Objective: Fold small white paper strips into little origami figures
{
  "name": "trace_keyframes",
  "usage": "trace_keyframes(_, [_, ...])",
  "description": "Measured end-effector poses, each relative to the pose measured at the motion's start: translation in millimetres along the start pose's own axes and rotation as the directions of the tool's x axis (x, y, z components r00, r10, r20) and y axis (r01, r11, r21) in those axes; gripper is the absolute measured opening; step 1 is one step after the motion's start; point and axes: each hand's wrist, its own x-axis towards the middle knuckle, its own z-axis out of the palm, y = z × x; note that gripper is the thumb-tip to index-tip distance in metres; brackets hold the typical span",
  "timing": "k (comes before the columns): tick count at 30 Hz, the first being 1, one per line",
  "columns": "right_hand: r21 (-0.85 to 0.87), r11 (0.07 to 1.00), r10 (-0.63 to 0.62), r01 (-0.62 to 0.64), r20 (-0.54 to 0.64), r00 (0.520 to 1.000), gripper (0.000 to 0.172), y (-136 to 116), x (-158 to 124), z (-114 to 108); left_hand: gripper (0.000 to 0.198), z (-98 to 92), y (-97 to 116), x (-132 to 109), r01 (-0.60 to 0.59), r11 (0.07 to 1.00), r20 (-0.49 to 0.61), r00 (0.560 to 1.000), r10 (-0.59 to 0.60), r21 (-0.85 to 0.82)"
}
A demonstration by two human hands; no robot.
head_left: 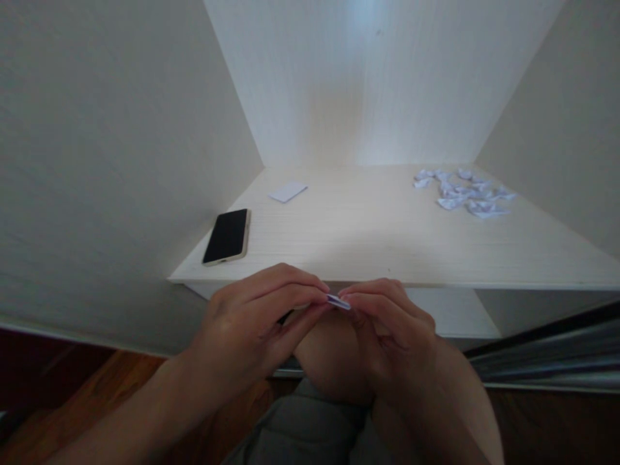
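Paper point(339, 301), white and folded into a small flat piece, sits between the fingertips of the two bare hands, and from my remote seat I see only a short stretch of it. I find it just in front of the near edge of the white, faintly grained wooden shelf point(334, 226), over a bare bent leg point(329, 358). Its long axis, as far as it shows, runs from left to right across the gap; the right end tips a little toward me, and a dark bluish line marks the left part of its edge. Both ends go under fingers, so I cannot tell its full length.

I see the left hand point(264, 310) pinching the left end, back upward, fingers stretched out to the right and thumb underneath. The right hand point(390, 316) pinches the other end with its fingers more curled and its thumb low. The forearms come in from the lower corners and angle inward.

On the shelf I have a black-screened phone in a pale case point(227, 236) at the left, a flat white paper rectangle point(289, 191) behind it, and a cluster of small folded white paper pieces point(455, 194) toward the back right.
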Motion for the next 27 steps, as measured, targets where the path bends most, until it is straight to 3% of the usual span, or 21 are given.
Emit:
trace_keyframes(7, [-0.024,0.996,0.088,-0.089,-0.008,0.996,0.018,2,1,5,0.006,-5.6,-11,1,0.050,0.999,0.059,0.997,-0.051,0.017])
trace_keyframes(10, [0.003,0.977,0.211,-0.211,-0.043,0.977,0.014,3,2,5,0.007,-8.8,-13,2,0.168,0.986,0.059,0.984,-0.169,0.026])
trace_keyframes(14, [0.122,0.923,0.365,-0.365,0.022,0.931,0.012,4,2,5,0.020,0.0,-4,3,0.384,0.902,0.052,0.923,-0.381,-0.200])
trace_keyframes(19, [0.278,0.862,0.416,-0.423,0.085,0.905,0.010,4,1,6,0.023,18.8,9,6,0.478,0.722,0.015,0.838,-0.545,-0.499])
trace_keyframes(27, [0.280,0.869,0.404,-0.409,0.080,0.911,0.010,5,0,6,0.011,7.5,13,17,0.513,0.748,0.022,0.830,-0.557,-0.421])
